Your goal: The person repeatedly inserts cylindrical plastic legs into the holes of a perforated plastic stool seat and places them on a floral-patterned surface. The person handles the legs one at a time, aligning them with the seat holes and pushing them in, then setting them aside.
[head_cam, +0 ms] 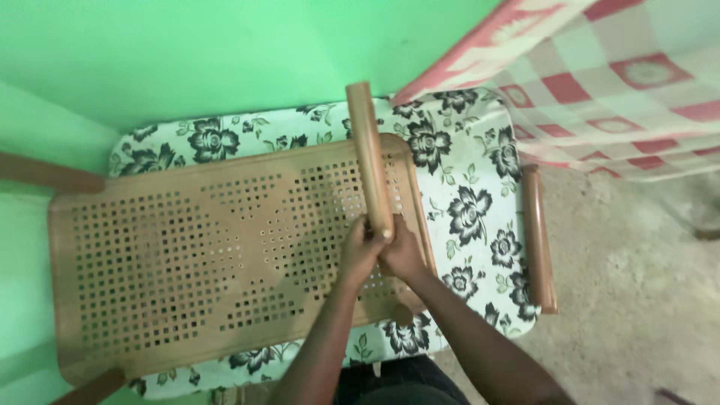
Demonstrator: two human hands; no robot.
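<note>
Over the brown perforated plastic panel (210,247) both my hands meet — my left hand (360,251) and my right hand (403,253) are closed side by side around the lower end of one round brown plastic leg (370,161), which slants up across the panel's right part and ends past its far edge. Under the panel lies one cushion with black flowers on white (472,202), showing along the far, right and near edges. Right of the panel, past the cushion, a second brown leg (538,240) lies on the concrete floor (637,300). Beyond the panel's far right corner hangs one red-and-white checked cloth (600,82). Left of the panel, two more brown pieces poke into view — one far (49,172), one near (94,388).
</note>
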